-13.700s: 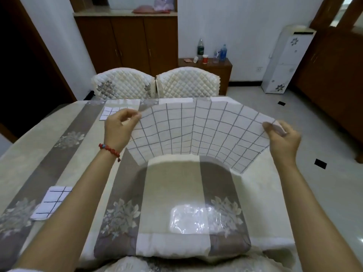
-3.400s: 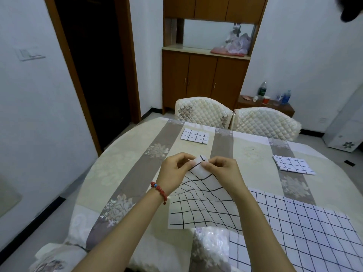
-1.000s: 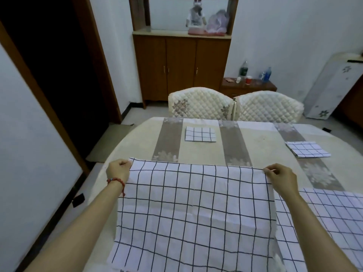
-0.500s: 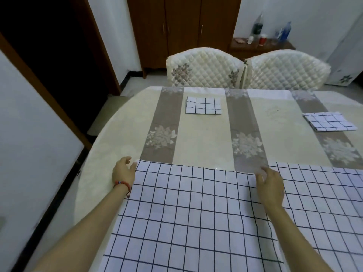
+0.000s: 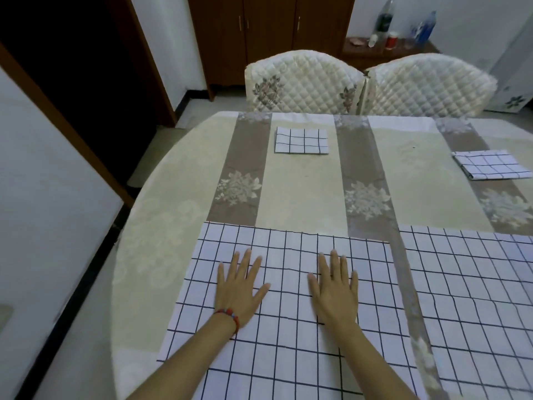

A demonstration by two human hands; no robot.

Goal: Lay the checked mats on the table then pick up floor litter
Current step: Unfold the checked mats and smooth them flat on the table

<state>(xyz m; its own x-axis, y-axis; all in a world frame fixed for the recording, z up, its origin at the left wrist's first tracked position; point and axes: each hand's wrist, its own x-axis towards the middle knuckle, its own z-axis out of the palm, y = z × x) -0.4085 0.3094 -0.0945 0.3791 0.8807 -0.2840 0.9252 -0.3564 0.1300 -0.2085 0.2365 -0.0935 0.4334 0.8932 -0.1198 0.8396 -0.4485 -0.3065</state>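
Observation:
A white checked mat (image 5: 291, 249) lies spread flat on the near left part of the table (image 5: 302, 192). My left hand (image 5: 239, 287) and my right hand (image 5: 334, 287) rest palm down on it, fingers spread, holding nothing. A second spread checked mat (image 5: 473, 293) lies beside it on the right. Two folded checked mats lie farther off: one (image 5: 301, 140) at the far middle, one (image 5: 491, 168) at the far right.
Two quilted cream chairs (image 5: 302, 82) (image 5: 429, 85) stand at the table's far side. Behind them is a brown cabinet (image 5: 268, 33) and a low stand with bottles (image 5: 386, 24). A dark doorway (image 5: 72, 82) opens on the left.
The mat has gone from held up by its corners to lying flat on the table. Both hands let go of the far edge and now lie flat on its middle.

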